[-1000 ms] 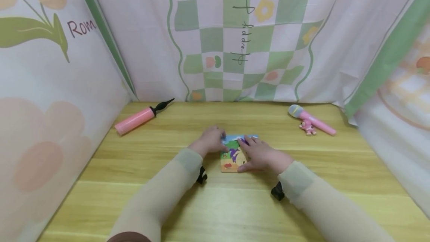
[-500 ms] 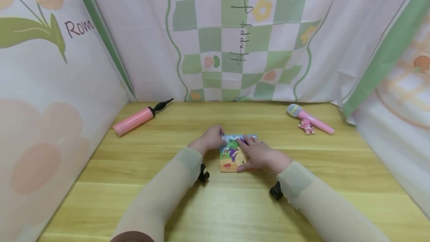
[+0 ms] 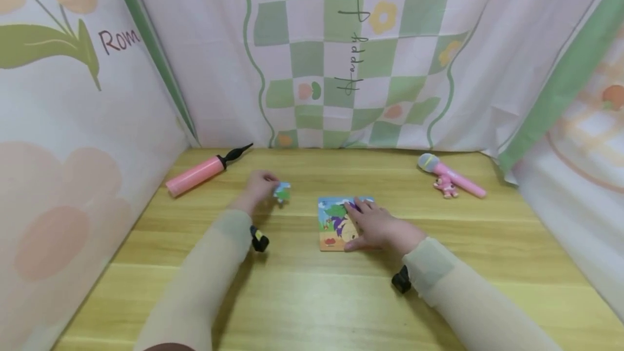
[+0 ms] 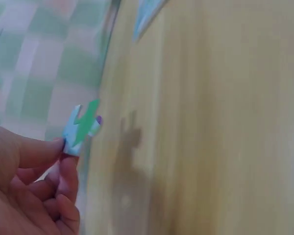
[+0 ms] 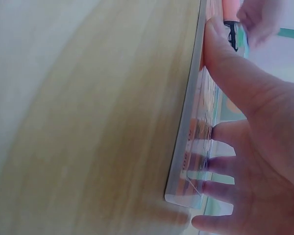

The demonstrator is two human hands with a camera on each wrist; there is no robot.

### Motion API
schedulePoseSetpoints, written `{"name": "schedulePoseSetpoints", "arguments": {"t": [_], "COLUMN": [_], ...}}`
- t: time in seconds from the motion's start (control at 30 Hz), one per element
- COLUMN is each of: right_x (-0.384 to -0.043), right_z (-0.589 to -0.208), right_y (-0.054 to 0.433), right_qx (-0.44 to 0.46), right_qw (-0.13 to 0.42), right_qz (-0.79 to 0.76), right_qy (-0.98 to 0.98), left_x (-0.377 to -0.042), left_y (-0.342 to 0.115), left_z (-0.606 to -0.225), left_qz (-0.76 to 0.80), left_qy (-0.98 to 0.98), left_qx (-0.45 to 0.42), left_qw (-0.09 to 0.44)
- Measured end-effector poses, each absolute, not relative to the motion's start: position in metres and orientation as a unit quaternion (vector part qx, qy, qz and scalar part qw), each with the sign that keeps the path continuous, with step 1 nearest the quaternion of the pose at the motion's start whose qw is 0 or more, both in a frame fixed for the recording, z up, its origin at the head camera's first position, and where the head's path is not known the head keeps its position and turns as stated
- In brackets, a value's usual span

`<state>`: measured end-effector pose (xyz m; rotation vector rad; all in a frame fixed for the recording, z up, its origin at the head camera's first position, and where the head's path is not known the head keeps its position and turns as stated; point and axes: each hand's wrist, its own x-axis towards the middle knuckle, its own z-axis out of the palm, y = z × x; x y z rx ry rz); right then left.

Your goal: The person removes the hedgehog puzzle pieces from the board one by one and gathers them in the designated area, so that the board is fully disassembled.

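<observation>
A jigsaw piece (image 3: 282, 193) in blue, white and green is pinched between the thumb and fingertips of my left hand (image 3: 261, 184), held above the table left of the puzzle. In the left wrist view the knobbed piece (image 4: 82, 128) stands tilted, its shadow falling on the wood. The square jigsaw puzzle (image 3: 329, 238), with a cartoon picture, lies flat at the middle of the table. Across its right side my right hand (image 3: 377, 225) rests with spread fingers, hiding part of the picture. The right wrist view shows the thumb at the edge of the puzzle board (image 5: 182, 142).
A pink hand pump (image 3: 197, 175) with a black nozzle lies at the back left of the wooden table (image 3: 341, 307). At the back right are a pink toy microphone (image 3: 453, 174) and a small pink figurine (image 3: 446, 186). Printed curtains (image 3: 214, 69) border the table's back and sides.
My left hand has lifted the jigsaw piece from the puzzle's upper left and carried it to the left. My right hand has stayed on the puzzle.
</observation>
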<state>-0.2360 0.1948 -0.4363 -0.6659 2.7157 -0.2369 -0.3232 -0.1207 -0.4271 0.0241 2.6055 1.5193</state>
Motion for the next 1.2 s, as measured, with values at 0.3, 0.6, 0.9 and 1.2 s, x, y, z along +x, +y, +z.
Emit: {"name": "schedulePoseSetpoints", "arguments": {"t": [0.3,0.6,0.9,1.2], "right_x": [-0.239,-0.236,-0.236,-0.237], "right_z": [-0.44,-0.436,-0.437,-0.439], "right_y": [0.195,0.195,0.196,0.197], "right_qx": [-0.239,-0.235,-0.231,-0.236], "right_qw": [0.162,0.166,0.171,0.168], "right_qz": [-0.084,-0.094,-0.095,-0.093], "right_qy": [0.954,0.953,0.953,0.953], "left_x": [-0.324,-0.325,-0.323,-0.306], "left_y": [-0.208,-0.214,-0.171,-0.07], "left_z": [-0.422,-0.432,-0.433,-0.423], "left_qz": [0.459,0.437,0.358,0.37], "left_qy": [0.876,0.884,0.927,0.921], "left_qx": [-0.108,-0.146,-0.107,0.073], "left_qw": [0.098,0.076,0.025,0.092]}}
